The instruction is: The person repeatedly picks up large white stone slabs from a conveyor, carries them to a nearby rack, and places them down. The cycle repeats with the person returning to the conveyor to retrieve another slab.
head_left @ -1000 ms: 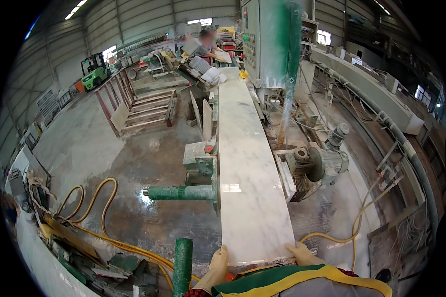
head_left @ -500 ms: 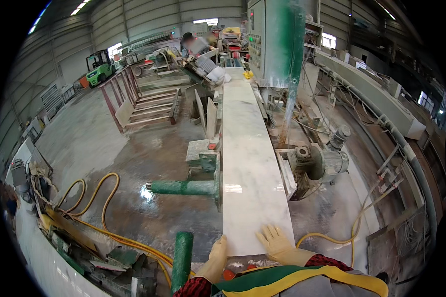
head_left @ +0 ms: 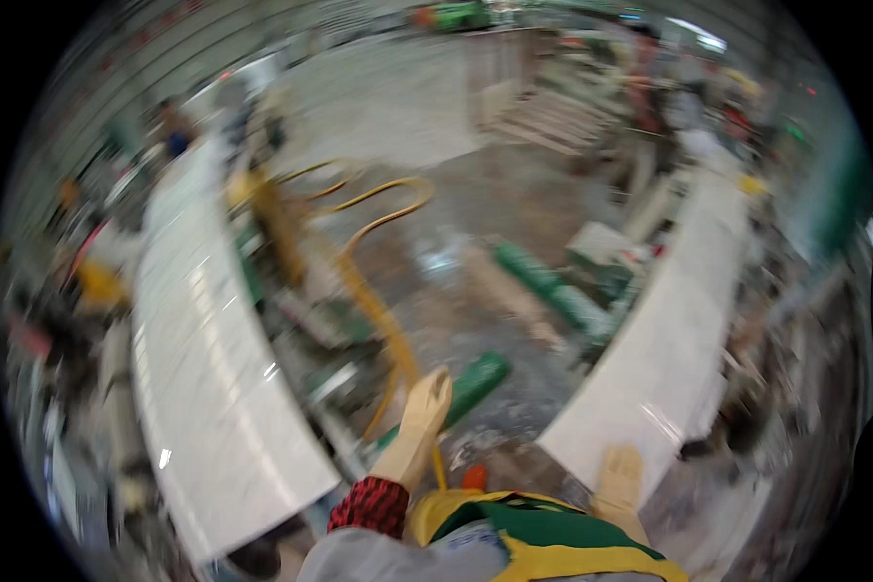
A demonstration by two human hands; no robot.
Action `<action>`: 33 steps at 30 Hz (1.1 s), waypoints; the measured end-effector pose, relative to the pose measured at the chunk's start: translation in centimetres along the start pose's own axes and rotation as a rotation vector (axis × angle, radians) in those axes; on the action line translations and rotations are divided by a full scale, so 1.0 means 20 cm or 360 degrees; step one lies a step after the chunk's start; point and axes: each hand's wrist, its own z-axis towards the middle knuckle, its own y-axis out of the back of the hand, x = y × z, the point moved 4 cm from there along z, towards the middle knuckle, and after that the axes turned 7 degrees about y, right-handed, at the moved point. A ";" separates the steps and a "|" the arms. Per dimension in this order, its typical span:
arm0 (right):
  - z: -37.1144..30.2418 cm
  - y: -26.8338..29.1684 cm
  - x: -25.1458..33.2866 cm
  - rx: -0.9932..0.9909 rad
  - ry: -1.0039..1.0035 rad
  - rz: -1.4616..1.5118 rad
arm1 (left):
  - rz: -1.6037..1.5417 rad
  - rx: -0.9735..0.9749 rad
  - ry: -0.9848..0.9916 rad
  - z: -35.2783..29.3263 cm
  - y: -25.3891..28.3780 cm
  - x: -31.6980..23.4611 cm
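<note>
Cream gloves cover both hands. My right hand [head_left: 619, 477] lies flat on the near end of a long pale marble-like slab [head_left: 655, 339], fingers stretched out. My left hand [head_left: 427, 405] is off the slab, in front of a green cylinder [head_left: 478, 380]. Its fingers look loosely curled, and nothing shows in them. Whether it touches the cylinder is hard to tell. On the left runs a second long pale slab [head_left: 218, 388], away from both hands. Motion blur softens the whole view.
A yellow hose [head_left: 369, 301] winds across the wet floor between the slabs. Another green cylinder [head_left: 553, 291] juts out beside the right slab. Slatted racking [head_left: 553, 121] stands at the back. A blurred person [head_left: 175, 126] is near the far end of the left slab.
The view has swung left, bringing the second slab into full sight. My left hand has come away from the right slab's edge; my right hand still rests on that slab.
</note>
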 end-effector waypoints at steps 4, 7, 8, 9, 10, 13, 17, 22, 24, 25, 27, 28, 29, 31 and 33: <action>0.01 0.00 0.02 0.0015 -0.0014 -0.0065 | 0.0545 -0.0757 0.0420 -0.18 0.78 0.28; 0.01 0.07 0.01 -0.0019 0.0112 -0.0052 | 0.0621 -0.1020 0.0327 -0.54 1.14 0.61; 0.01 0.03 -0.02 -0.0068 0.0134 -0.0063 | 0.1049 -0.0986 0.0373 -0.59 1.17 0.62; 0.02 0.01 -0.04 -0.0116 0.0175 -0.0074 | 0.1058 -0.1021 0.0397 -0.67 1.17 0.66; 0.03 0.01 -0.04 -0.0104 0.0169 -0.0068 | 0.1066 -0.1052 0.0419 -0.73 1.16 0.71; 0.04 0.00 -0.07 -0.0077 0.0171 -0.0058 | 0.1167 -0.1085 0.0553 -0.79 1.09 0.71; 0.05 0.04 -0.08 -0.0023 0.0161 -0.0040 | 0.1210 -0.1012 0.0567 -0.69 1.04 0.58; 0.07 0.09 -0.05 0.0033 0.0116 0.0025 | 0.1237 -0.0949 0.0568 -0.48 1.08 0.56; 0.07 0.06 -0.08 -0.0003 0.0113 0.0006 | 0.1260 -0.0951 0.0509 -0.43 1.09 0.59; 0.07 0.03 -0.09 -0.0009 0.0131 -0.0023 | 0.1267 -0.0962 0.0449 -0.41 1.10 0.62; 0.07 -0.02 -0.13 -0.0019 0.0169 -0.0083 | 0.1333 -0.1002 0.0359 -0.38 1.11 0.72; 0.07 0.01 -0.11 -0.0019 0.0157 -0.0066 | 0.1324 -0.0991 0.0356 -0.37 1.12 0.73; 0.07 0.04 -0.08 -0.0020 0.0146 -0.0048 | 0.1315 -0.0979 0.0355 -0.36 1.12 0.73; 0.07 0.05 -0.08 -0.0036 0.0117 -0.0060 | 0.1262 -0.0930 0.0424 -0.34 1.14 0.75; 0.08 -0.02 -0.12 -0.0058 0.0094 -0.0119 | 0.1232 -0.0906 0.0469 -0.31 1.16 0.77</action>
